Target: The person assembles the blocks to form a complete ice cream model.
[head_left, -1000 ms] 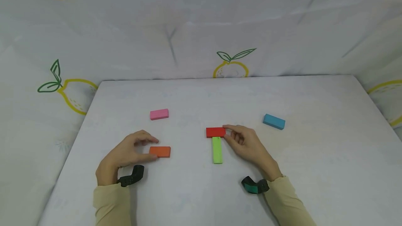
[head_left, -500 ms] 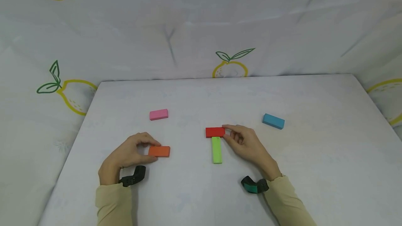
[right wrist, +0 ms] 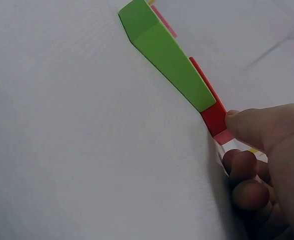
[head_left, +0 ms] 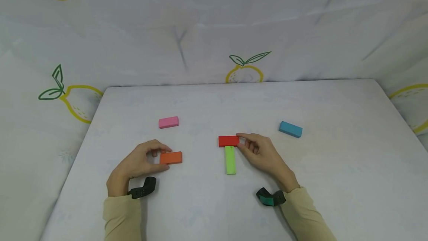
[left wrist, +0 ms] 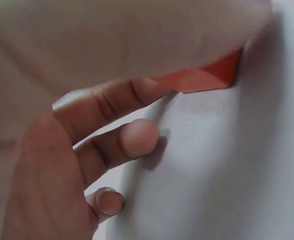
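Note:
An orange block (head_left: 171, 157) is pinched at its left end between the thumb and index finger of my left hand (head_left: 142, 159). In the left wrist view the thumb covers much of this orange block (left wrist: 207, 77). My right hand (head_left: 262, 153) pinches the right end of a red block (head_left: 228, 141), which lies crosswise on the table. A light green block (head_left: 230, 160) runs from the red block's near side toward me, forming a T with it. The right wrist view shows the green block (right wrist: 172, 62) meeting the red block (right wrist: 216, 120), the thumb resting on the red one.
A pink block (head_left: 168, 122) lies farther back on the left of the white table (head_left: 200, 203). Off to the back right is a blue block (head_left: 290, 129). A white cloth with lemon prints (head_left: 245, 73) hangs behind the table.
My left hand has closed its thumb and finger on the orange block and shifted it slightly away from me, tilting it a little. The right hand stays on the red block.

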`<action>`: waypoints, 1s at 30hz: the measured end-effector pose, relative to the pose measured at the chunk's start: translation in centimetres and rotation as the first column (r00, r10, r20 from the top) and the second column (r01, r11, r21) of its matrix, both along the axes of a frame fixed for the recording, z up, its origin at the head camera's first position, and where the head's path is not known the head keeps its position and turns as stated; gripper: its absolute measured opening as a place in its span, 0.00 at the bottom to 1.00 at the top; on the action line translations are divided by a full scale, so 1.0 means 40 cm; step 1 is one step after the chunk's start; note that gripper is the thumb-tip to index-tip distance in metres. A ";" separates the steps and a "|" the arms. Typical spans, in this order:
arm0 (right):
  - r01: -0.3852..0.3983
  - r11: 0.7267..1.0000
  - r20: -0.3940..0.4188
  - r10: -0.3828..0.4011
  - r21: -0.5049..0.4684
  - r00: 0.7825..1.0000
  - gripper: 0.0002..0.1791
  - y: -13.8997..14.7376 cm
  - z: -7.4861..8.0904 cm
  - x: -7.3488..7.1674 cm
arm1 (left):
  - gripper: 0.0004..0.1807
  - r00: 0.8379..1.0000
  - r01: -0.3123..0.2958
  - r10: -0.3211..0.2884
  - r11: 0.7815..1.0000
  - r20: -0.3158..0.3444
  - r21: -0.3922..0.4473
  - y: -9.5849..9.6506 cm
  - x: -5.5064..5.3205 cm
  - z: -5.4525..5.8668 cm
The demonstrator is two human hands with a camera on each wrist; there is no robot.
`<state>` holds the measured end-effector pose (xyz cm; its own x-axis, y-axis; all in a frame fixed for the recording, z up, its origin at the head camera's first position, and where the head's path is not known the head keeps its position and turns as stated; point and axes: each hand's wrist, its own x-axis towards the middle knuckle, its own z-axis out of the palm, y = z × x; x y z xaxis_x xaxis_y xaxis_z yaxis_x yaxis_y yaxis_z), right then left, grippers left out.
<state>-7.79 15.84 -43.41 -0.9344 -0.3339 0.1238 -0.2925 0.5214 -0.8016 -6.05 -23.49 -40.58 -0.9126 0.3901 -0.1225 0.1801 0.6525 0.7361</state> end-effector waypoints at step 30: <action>-0.001 1.000 0.006 0.001 -0.001 1.000 0.20 0.000 -0.002 0.000 | 0.17 0.974 -0.006 0.014 0.999 -0.227 0.035 0.074 -0.032 -0.029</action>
